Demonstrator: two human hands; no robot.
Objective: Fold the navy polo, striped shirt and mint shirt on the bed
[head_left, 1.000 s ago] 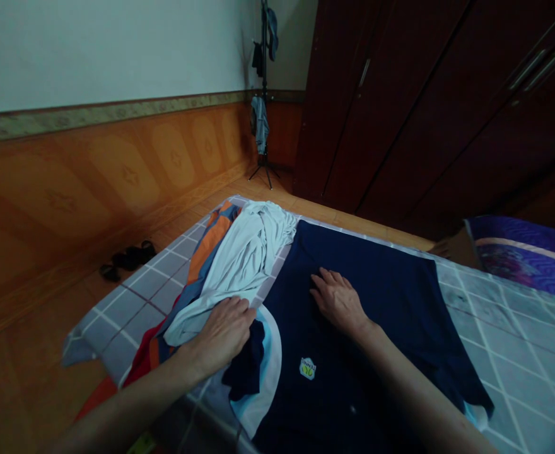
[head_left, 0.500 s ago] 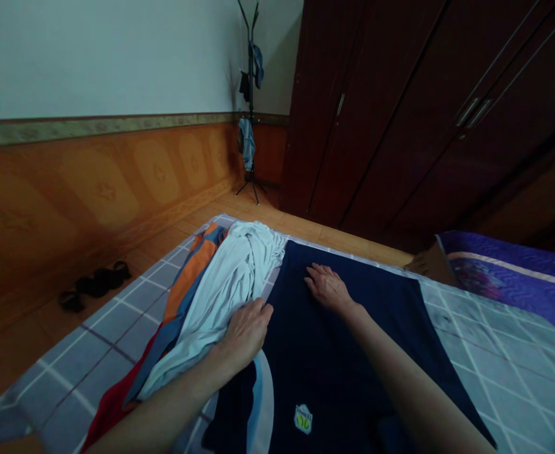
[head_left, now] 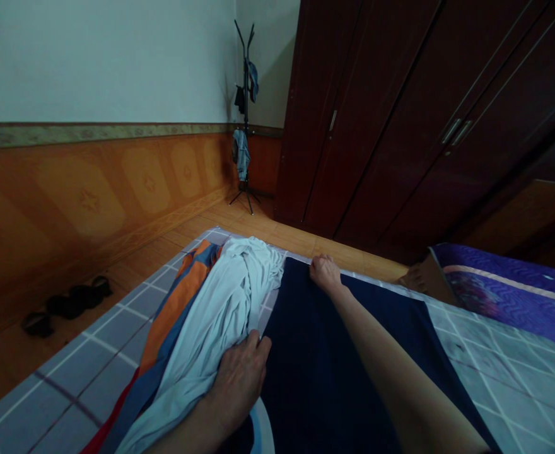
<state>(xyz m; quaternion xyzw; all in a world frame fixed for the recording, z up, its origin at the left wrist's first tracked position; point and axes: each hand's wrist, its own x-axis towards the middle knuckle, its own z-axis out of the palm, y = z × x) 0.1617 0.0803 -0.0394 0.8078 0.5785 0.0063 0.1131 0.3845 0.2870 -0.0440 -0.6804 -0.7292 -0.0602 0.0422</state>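
Here is my left hand (head_left: pixel 244 372), low and close to me, thumb pressed to bent forefinger, its grip pinching the near side edge of the navy shirt (head_left: pixel 301 334). Out at the far end, my right hand (head_left: pixel 325 272) curls over the shirt's straight hem, knuckles up, fingertips tucked from sight, so whether that grip has cloth in it I cannot tell. The navy shirt lies spread beneath my right forearm, smooth, dark and matte, a broad panel with crisp edges, and down by my left wrist shows a curved band (head_left: pixel 267 429) of white and light blue. Just to the left, by my left hand, there's the pale shirt (head_left: pixel 234 284), soft thin knit, all long creases, gathered into a bunched heap at its far end. Alongside it runs a striped garment (head_left: pixel 187 287), orange against grey-blue, with a strip of red cloth (head_left: pixel 116 407) peeking out lower down. Under it all, the sheet (head_left: pixel 518 372), grey with thin white lines crossing into squares, wrinkled over on the right. Beyond: glossy purple quilting (head_left: pixel 509 277), the slim black coat stand (head_left: pixel 246 113), the dark red-brown wardrobe (head_left: pixel 376 94) with slim metal handles, and black sandals (head_left: pixel 67 306) on the floor (head_left: pixel 130 261).
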